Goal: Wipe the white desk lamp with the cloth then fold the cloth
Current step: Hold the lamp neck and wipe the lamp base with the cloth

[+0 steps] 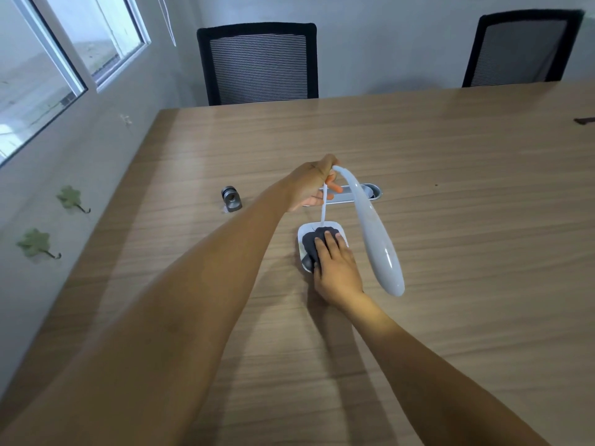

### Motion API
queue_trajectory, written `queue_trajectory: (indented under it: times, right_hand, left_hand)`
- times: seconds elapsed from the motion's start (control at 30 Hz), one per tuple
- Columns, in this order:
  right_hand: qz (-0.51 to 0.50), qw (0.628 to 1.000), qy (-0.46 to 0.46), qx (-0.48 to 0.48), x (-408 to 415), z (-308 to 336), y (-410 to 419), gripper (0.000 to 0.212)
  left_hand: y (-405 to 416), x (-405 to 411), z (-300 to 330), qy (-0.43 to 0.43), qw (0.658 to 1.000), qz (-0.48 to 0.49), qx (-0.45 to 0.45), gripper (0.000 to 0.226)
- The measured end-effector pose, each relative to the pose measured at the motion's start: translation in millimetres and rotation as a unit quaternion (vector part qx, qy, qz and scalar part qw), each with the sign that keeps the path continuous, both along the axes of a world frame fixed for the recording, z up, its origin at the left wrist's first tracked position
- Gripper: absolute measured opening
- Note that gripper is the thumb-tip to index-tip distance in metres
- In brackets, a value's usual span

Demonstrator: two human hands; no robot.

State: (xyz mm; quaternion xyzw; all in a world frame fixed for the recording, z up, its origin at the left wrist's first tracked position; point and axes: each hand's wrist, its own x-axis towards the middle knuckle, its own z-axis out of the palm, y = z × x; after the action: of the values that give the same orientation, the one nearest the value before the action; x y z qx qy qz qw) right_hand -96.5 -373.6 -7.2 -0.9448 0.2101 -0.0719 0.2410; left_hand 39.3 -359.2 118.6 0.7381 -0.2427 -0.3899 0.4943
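The lamp point(376, 233) is gripped at its neck by the left hand point(310, 185), fingers curled round it. On its base the cloth point(309, 246) is pressed by the right hand point(336, 268), fingers straight, together.

Wooden table point(450, 149) with chairs and small fittings
A grey metal piece point(231, 199) stands left of the left hand point(309, 185), a cable slot point(373, 190) lies just beyond it, two black mesh chairs point(259, 64) farther off.
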Motion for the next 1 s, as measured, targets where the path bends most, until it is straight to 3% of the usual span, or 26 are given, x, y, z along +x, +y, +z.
queue_trajectory:
  times: [0.2,0.37,0.53,0.73,0.83,1.0]
  right_hand:
    - [0.089,0.996,0.021,-0.015,-11,-24,2,0.058]
    - [0.112,0.993,-0.017,-0.042,-22,-15,2,0.049]
    - [0.111,0.993,0.012,-0.023,10,-9,-4,0.047]
    - [0.107,0.988,0.069,-0.085,32,0,0,0.072]
    - [0.124,0.985,0.083,-0.090,18,-6,-3,0.067]
    - [0.143,0.987,0.033,-0.057,-8,-13,-1,0.059]
  left_hand:
    - [0,1,-1,-0.001,1.000,0.003,-0.006,0.038]
    - [0,2,0,-0.013,1.000,0.003,0.002,0.041]
    - [1,2,0,-0.017,1.000,-0.007,0.003,0.041]
    - [1,2,1,-0.010,1.000,-0.011,0.000,0.042]
    - [1,3,1,-0.019,1.000,-0.018,0.000,0.043]
    - [1,-1,4,-0.035,0.999,-0.020,0.003,0.043]
